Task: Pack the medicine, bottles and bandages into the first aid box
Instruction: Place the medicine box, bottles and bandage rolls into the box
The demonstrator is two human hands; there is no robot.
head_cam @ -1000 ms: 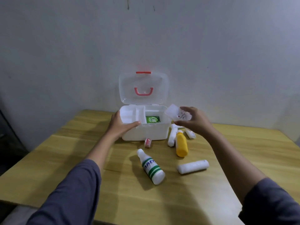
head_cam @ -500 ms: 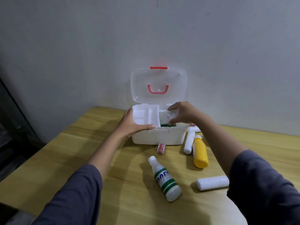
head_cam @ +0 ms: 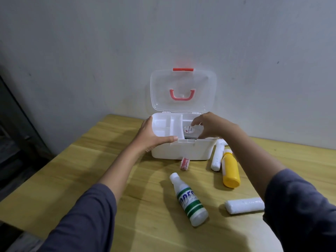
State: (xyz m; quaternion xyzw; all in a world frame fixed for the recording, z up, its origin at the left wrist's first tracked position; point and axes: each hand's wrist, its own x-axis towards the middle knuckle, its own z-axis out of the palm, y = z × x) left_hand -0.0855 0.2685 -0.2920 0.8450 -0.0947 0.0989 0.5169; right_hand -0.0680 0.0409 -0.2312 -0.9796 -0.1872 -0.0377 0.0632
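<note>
The white first aid box (head_cam: pixel 181 151) stands open at the back of the table, its clear lid (head_cam: pixel 183 82) upright against the wall. My left hand (head_cam: pixel 152 137) grips the box's front left corner. My right hand (head_cam: pixel 212 127) is inside the right compartment, fingers spread just beside a clear packet (head_cam: pixel 189 129) with a round label that lies in the box. On the table lie a white bottle with green stripes (head_cam: pixel 190 199), a yellow bottle (head_cam: pixel 230 169), two white bandage rolls (head_cam: pixel 244 205) (head_cam: pixel 217 157) and a small red-and-white roll (head_cam: pixel 185 163).
The wooden table (head_cam: pixel 72 170) ends at a near edge on the left and meets a grey wall behind the box. The box's left side holds a tray of small compartments (head_cam: pixel 163 127). A dark gap runs along the far left.
My right hand has carried the clear packet from beside the box down into the right compartment and spread its fingers off it. My left hand stays on the box corner.
</note>
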